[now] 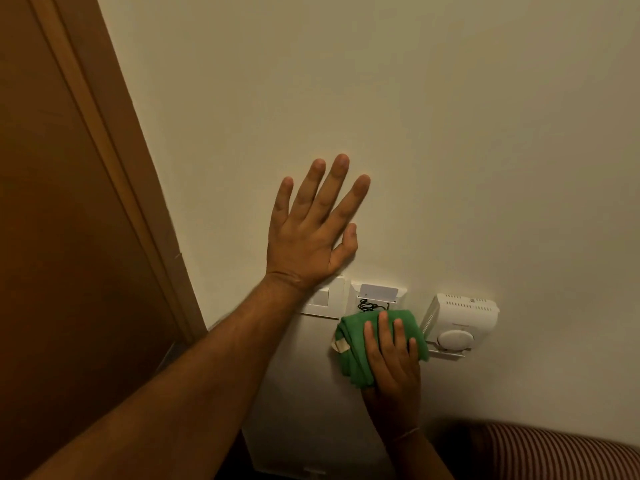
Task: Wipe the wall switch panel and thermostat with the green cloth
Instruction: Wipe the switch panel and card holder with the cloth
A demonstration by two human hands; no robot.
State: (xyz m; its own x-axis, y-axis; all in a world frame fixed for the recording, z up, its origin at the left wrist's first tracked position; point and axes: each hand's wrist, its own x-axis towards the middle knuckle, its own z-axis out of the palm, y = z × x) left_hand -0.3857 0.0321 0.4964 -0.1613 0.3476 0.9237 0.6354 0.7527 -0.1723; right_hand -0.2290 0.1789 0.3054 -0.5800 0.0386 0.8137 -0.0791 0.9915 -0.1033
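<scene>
My left hand (313, 225) lies flat on the cream wall with fingers spread, its wrist covering the upper left corner of the white switch panel (327, 301). Beside the panel sits a white key-card holder (377, 294) with a card in its slot and a black cord below it. My right hand (391, 355) presses the bunched green cloth (349, 344) against the wall just under the card holder. The white thermostat (460, 322), with a round dial and vent slots, is mounted right of the cloth, touching its edge.
A brown wooden door and its frame (114, 188) fill the left side. A red and white striped cushion (554, 452) shows at the bottom right. A white box-like panel (304, 427) runs down the wall below the switches.
</scene>
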